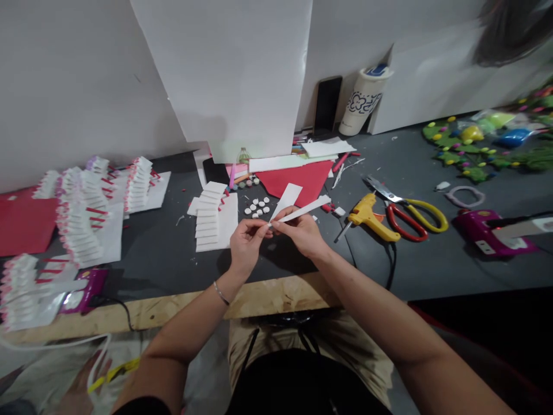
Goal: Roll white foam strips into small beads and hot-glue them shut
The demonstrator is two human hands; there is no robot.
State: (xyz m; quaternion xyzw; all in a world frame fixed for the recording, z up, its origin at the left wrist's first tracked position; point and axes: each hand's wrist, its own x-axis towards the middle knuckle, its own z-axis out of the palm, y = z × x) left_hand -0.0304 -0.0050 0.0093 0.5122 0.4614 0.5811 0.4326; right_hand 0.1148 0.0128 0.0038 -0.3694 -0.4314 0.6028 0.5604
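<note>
My left hand (248,242) and my right hand (302,233) meet fingertip to fingertip over the table's front part. Both pinch a white paper strip (287,202) at its lower end. A second white length (309,208) fans out to the right from the same spot; whether it is one folded piece or two strips I cannot tell. Just left lies a white card with a stack of overlapping white paper pieces (207,222) and small red bits. Several small white discs (257,207) sit behind my left hand. Red sheet material (298,176) lies behind the strips.
Right of my hands lie a yellow glue gun (367,218) and scissors (410,210). Purple power strips (492,233) sit at both sides. Finished-looking white paper pieces (82,219) crowd the left. At the back stand a phone (327,105) and a tumbler (363,101).
</note>
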